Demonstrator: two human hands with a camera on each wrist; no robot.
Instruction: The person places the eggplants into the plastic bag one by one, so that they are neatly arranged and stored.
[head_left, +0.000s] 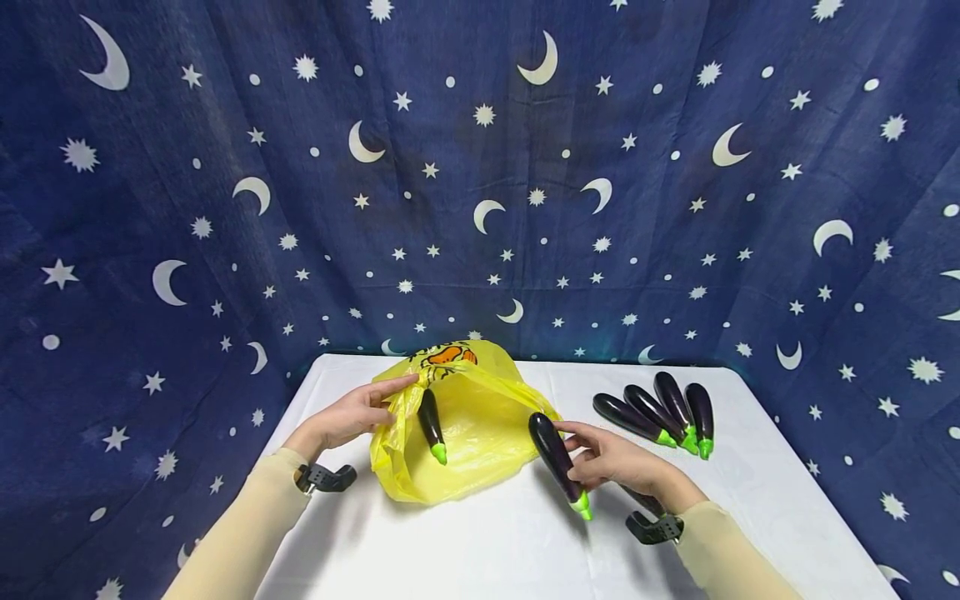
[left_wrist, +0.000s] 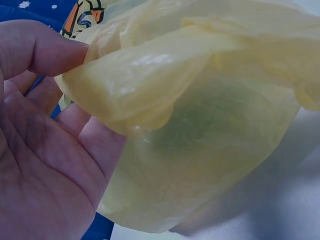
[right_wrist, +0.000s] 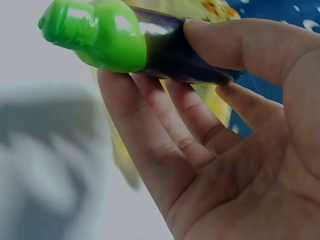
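Note:
My left hand [head_left: 352, 414] [left_wrist: 47, 145] pinches the left rim of a yellow plastic bag [head_left: 480, 433] [left_wrist: 200, 165], whose mouth gapes toward me. Inside it lies a dark eggplant with a green cap [head_left: 430, 419]. Beside the bag's right rim, my right hand [head_left: 615, 460] [right_wrist: 240, 140] grips another eggplant [head_left: 553, 454] [right_wrist: 167, 47] between thumb and fingers, its green end pointing down toward me. The held eggplant overlaps the bag's right edge in the head view; whether they touch I cannot tell.
Several eggplants [head_left: 673, 400] lie side by side on the right of the white table [head_left: 450, 550]. A further dark one [head_left: 643, 501] is partly hidden under my right wrist. Behind the table hangs a blue curtain [head_left: 442, 217] with moons and stars.

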